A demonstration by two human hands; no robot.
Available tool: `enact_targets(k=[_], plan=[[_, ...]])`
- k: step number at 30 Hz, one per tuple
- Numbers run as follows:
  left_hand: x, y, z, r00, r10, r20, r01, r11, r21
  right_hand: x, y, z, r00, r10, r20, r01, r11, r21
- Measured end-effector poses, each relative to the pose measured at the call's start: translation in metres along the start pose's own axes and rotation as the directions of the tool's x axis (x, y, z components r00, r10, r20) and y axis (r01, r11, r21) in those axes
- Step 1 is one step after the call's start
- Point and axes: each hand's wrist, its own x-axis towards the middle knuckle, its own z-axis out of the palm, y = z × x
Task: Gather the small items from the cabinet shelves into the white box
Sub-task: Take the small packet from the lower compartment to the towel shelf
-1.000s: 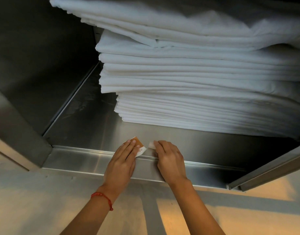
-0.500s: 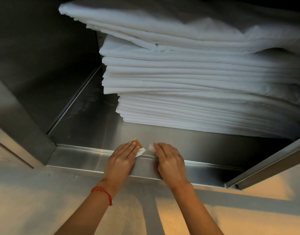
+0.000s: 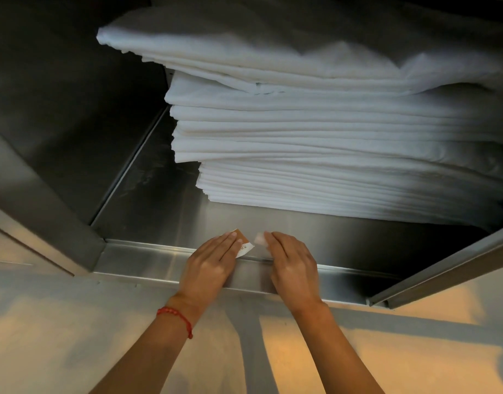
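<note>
We see both hands reaching over the front lip of a stainless steel cabinet shelf. The left hand lies palm down with its fingers straight and close together, the fingertips resting on a small orange and white packet that sits flat on the shelf just behind the lip. Only the far corner and the right edge of the packet show past the fingers; we make out some dark print on its white end but cannot read it. A red bracelet circles the left wrist.

The right hand is also palm down beside it, fingers nearly straight and slightly bent, the fingertips touching a small white item on the shelf. That item is blurred, and we cannot tell whether the fingers press it or begin to pinch it. The two small things lie near each other, apart by a narrow gap.

Deeper on the same shelf stands a tall stack of folded white linens, filling the right and rear of the compartment. An open cabinet door edge juts out at the right.
</note>
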Motion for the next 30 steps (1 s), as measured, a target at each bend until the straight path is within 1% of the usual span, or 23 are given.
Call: enact_targets(k=[4,6,8,14,18,25,30], plan=[[0.005,0.009,-0.02,0.999,0.042,-0.013,-0.042,0.999,0.012,-0.001,-0.005,-0.019,1.0,0.011,-0.026,-0.011,1.0,0.012],[0.007,0.013,-0.031,0.999,0.038,-0.018,-0.037,0.999,0.004,-0.002,-0.007,-0.03,0.999,0.017,-0.031,-0.016,1.0,0.024],[0.009,0.018,-0.044,1.0,0.027,-0.003,-0.027,1.0,0.007,-0.003,-0.01,-0.043,0.999,0.015,-0.039,-0.014,0.999,0.031],[0.012,0.031,-0.093,0.998,0.061,0.018,-0.061,0.998,0.007,0.003,-0.025,-0.086,0.997,-0.003,-0.078,0.005,1.0,0.028],[0.023,0.043,-0.134,0.997,0.029,0.07,-0.029,1.0,-0.013,0.015,-0.039,-0.122,0.998,0.005,-0.059,-0.001,0.997,0.075],[0.044,0.069,-0.204,0.987,-0.013,0.162,0.025,0.997,-0.072,0.036,-0.069,-0.191,1.0,-0.017,-0.003,0.017,0.995,0.1],[0.061,0.083,-0.256,0.984,-0.058,0.171,0.071,0.995,-0.069,0.056,-0.086,-0.241,0.998,-0.052,-0.024,0.054,0.993,0.103]])
